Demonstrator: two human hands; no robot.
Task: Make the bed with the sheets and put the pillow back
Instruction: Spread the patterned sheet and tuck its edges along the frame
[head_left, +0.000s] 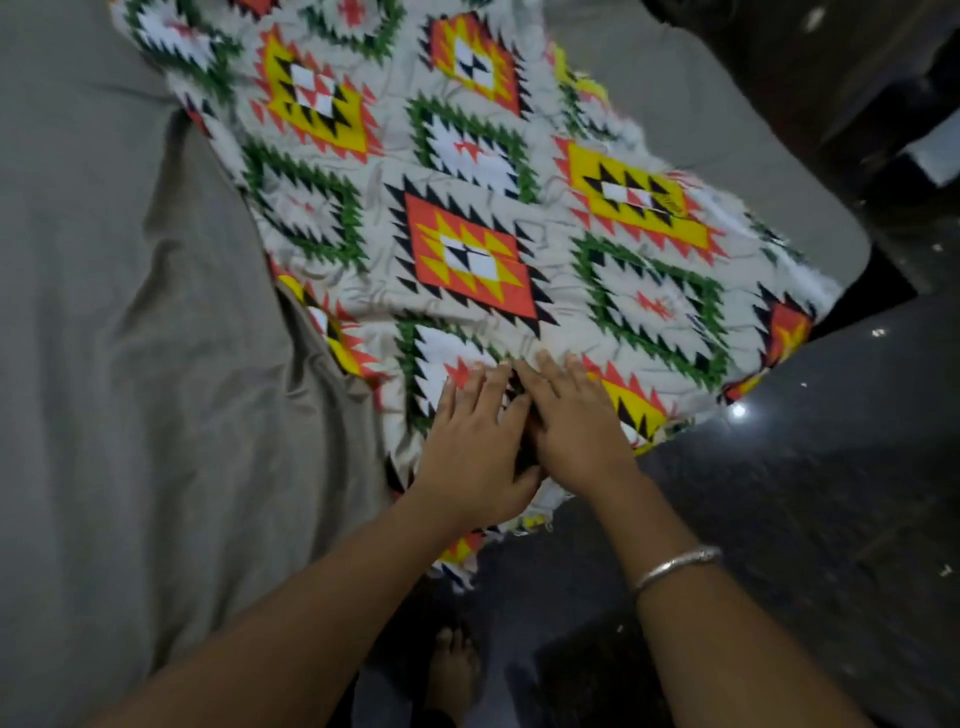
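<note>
The left hand (470, 447) and right hand (569, 421) lie flat with fingers straight, gripping nothing, on the patterned sheet (467, 249) spread beyond them. Its near edge, seemingly overhanging below the wrists, could slide floorward if pushed unevenly.

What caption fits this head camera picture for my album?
Left hand and right hand press flat on a bright diamond-patterned cloth over a grey bedsheet.

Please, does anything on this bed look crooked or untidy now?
The patterned sheet lies slanted across the grey bed cover, leaving its left part bare, and the sheet's near edge hangs over the side above the dark floor. That cover is creased beside it. The left hand and right hand press flat on the sheet.
</note>
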